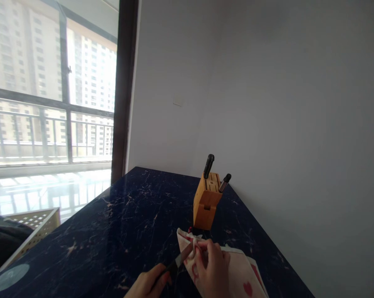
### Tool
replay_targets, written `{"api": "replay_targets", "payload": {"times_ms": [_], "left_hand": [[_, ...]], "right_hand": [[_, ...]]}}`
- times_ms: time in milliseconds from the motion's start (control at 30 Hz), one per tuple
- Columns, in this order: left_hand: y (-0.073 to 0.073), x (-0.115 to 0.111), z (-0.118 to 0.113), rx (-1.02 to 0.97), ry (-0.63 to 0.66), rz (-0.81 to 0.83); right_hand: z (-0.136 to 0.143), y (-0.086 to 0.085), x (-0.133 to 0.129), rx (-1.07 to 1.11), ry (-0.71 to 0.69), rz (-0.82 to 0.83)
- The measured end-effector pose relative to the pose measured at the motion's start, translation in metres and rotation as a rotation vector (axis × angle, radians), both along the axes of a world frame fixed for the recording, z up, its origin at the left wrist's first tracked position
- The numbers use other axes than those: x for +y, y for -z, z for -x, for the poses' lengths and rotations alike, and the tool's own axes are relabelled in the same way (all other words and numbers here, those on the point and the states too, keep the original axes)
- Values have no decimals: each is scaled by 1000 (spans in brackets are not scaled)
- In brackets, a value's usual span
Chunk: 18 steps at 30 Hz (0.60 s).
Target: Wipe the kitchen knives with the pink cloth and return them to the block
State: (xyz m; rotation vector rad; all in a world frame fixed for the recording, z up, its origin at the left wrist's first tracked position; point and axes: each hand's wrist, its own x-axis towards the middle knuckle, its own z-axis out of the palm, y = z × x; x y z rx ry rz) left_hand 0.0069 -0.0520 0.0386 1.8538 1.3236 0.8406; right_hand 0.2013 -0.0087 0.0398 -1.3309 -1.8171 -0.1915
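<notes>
My left hand is closed around the black handle of a knife, whose blade points up and to the right. With my right hand I pinch a white cloth with red heart prints around the blade near its tip, so the tip is hidden. The rest of the cloth spreads to the right under and beside my right hand. Just beyond the cloth stands a wooden knife block. Two handles stick out of it: a black one and one with a black end and metal collar.
The dark blue marbled table runs back to a pale wall. A small reddish thing lies by the block's base. At left are a perforated light-coloured bin with dark fabric and a large window.
</notes>
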Motion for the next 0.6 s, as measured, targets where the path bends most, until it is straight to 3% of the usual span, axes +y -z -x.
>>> {"api": "replay_targets", "payload": {"times_ms": [233,400,600], "left_hand": [[11,6,1,-165,-6,29],[11,9,-2,-451,-91,245],[4,8,-2,-680,-136,264]], "right_hand": [[25,-2,-24,-36,-315,107],[24,-1,-24,2,-314,107],[25,-1,-27,116,-280,-39]]}}
